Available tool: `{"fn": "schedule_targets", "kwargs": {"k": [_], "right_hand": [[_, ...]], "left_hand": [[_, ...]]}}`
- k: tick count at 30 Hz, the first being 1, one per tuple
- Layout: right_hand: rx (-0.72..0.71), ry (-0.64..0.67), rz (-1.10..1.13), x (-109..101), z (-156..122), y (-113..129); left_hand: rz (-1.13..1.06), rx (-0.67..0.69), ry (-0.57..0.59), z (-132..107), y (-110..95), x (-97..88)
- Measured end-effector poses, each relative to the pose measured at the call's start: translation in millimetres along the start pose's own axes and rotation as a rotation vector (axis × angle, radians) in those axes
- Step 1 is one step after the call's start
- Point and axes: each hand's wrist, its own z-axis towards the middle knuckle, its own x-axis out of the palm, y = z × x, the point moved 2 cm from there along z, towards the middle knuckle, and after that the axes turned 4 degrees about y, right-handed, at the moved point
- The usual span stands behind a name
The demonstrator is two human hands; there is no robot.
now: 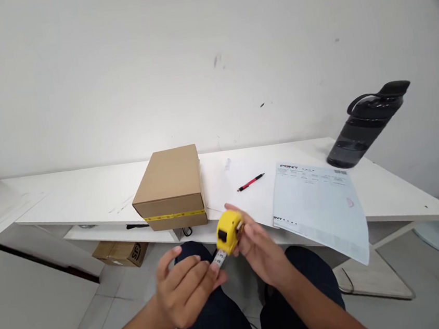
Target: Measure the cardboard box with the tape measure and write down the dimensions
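Observation:
My right hand (257, 247) grips a yellow tape measure (228, 229) by its case, above my lap and just short of the table edge. A short length of its white blade (219, 259) sticks out toward my left hand (189, 285), whose fingers are closed around the blade's end. The tip of the blade is hidden by those fingers. Beyond my hands, to the left, a closed brown cardboard box (169, 177) with a yellow tape strip along its front stands at the front edge of the table.
On the white table (77, 192) lie a red and black pen (250, 182) and printed sheets (317, 201) overhanging the front edge. A dark water bottle (365, 131) stands at the right. Below is another cardboard box (121, 252). A white wall rises behind.

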Motion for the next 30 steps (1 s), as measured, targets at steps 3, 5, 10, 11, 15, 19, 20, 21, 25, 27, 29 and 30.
{"fn": "schedule_targets", "kwargs": {"k": [3,5,10,11,15,19,20,21,25,27,29,30], "right_hand": [[0.073,0.043,-0.010,15,-4,-11],[0.097,-0.002,-0.052,20,5,-7],[-0.030,-0.066,-0.211,31,67,29],[-0.078,-0.060,-0.249,33,85,37],[-0.321,-0.021,-0.389,35,158,68],[-0.415,-0.007,-0.516,25,235,88],[-0.400,-0.007,-0.541,20,254,90],[-0.376,-0.010,-0.554,15,272,91],[-0.240,-0.054,-0.536,-7,330,83],[-0.193,-0.081,-0.538,-18,348,75],[-0.166,-0.103,-0.545,-27,358,66],[-0.153,-0.109,-0.547,-30,362,62]], "left_hand": [[-0.063,-0.031,-0.033,3,-10,21.1],[-0.049,-0.037,-0.036,3,-6,29.3],[0.186,-0.049,-0.084,12,37,33.2],[0.255,-0.060,-0.107,14,52,32.0],[0.493,-0.175,-0.104,13,119,23.0],[0.472,-0.266,0.041,5,142,15.4],[0.439,-0.263,0.065,4,137,15.5],[0.409,-0.251,0.077,4,128,16.7],[0.352,-0.212,0.052,9,92,33.3],[0.338,-0.210,0.038,11,87,45.5],[0.299,-0.182,0.035,13,92,56.5],[0.264,-0.163,0.034,13,96,60.8]]}}
